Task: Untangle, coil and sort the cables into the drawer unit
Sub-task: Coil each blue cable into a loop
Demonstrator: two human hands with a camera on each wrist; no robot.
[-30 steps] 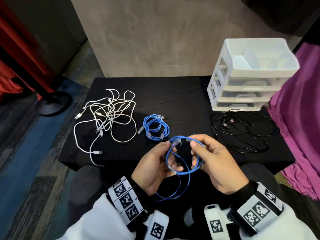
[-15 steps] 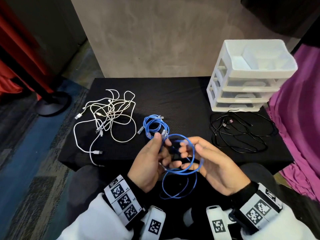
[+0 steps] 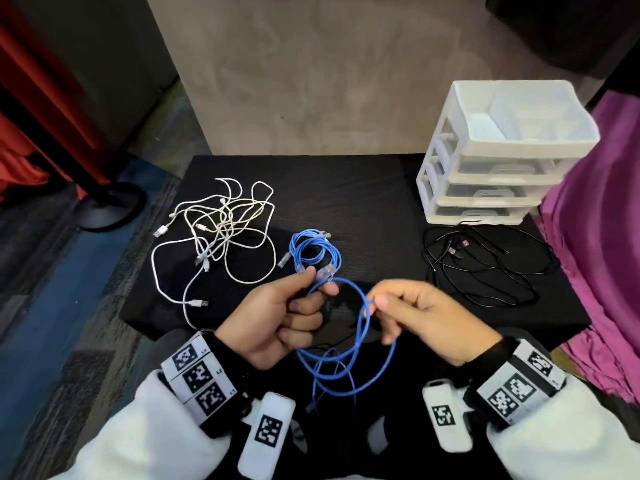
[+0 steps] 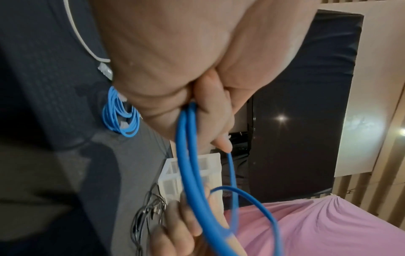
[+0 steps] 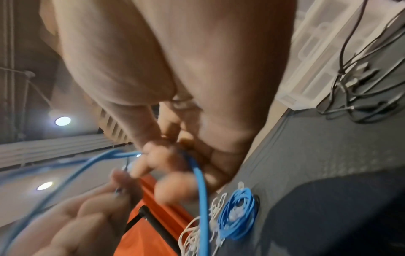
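I hold a blue network cable (image 3: pixel 360 327) in loose loops above my lap, at the black table's near edge. My left hand (image 3: pixel 284 317) grips the gathered loops, its fingers curled round the strands (image 4: pixel 188 138). My right hand (image 3: pixel 415 317) pinches one strand (image 5: pixel 200 178) between thumb and forefinger at the loop's right side. More slack hangs in loops below both hands. A second blue cable (image 3: pixel 313 252), coiled, lies on the table just beyond my left hand. The white drawer unit (image 3: pixel 498 157) stands at the far right with its top drawer pulled out.
Tangled white cables (image 3: pixel 221 233) lie on the black table (image 3: pixel 363 202) at the left. A loose heap of black cables (image 3: pixel 485 265) spreads in front of the drawer unit. Purple cloth (image 3: pixel 602 237) hangs at the right edge. A red curtain and a round stand base (image 3: pixel 107 209) sit on the floor, left.
My hands have moved apart, widening the held loop. The left hand rose toward the coiled blue cable; the right now pinches a single strand, and more slack hangs below.
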